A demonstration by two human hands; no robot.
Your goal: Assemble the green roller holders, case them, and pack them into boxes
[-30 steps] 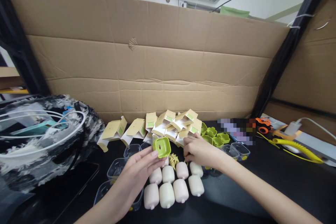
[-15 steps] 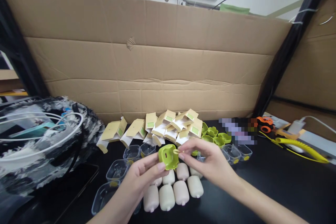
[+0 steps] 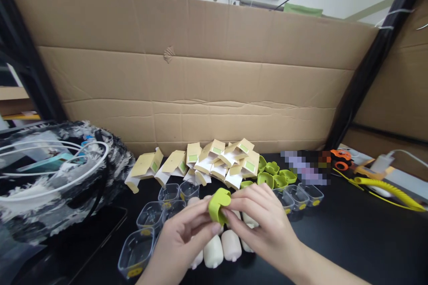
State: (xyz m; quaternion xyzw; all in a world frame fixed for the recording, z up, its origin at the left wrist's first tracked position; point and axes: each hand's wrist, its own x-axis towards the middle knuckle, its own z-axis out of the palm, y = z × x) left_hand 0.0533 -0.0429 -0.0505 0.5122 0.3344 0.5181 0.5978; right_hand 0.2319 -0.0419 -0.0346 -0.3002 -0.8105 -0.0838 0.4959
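Above the black table, a green flower-shaped silicone lid (image 3: 218, 202) is tilted on its side between my two hands. My left hand (image 3: 182, 234) pinches its left edge between thumb and fingers. The closed fingers of my right hand (image 3: 267, 220) grip its right side, with the thumb tip reaching to the hollow. The small pale loop seen earlier is hidden now. Below my hands lie rows of pale, rounded barrel-like pieces (image 3: 231, 246) with small nubs, partly covered by the hands.
Clear plastic cups (image 3: 150, 215) stand left, and more clear cups (image 3: 297, 196) right. Several green lids (image 3: 265, 180) sit behind. Folded card sleeves (image 3: 209, 158) lie along the cardboard wall (image 3: 200, 80). A fluffy basket (image 3: 117, 156) is left; a yellow coiled cable (image 3: 389, 187) is right.
The lid has turned from showing its hollow inside to lying side-on. My right hand has moved in against it, and the pale loop in its fingers has gone out of sight.
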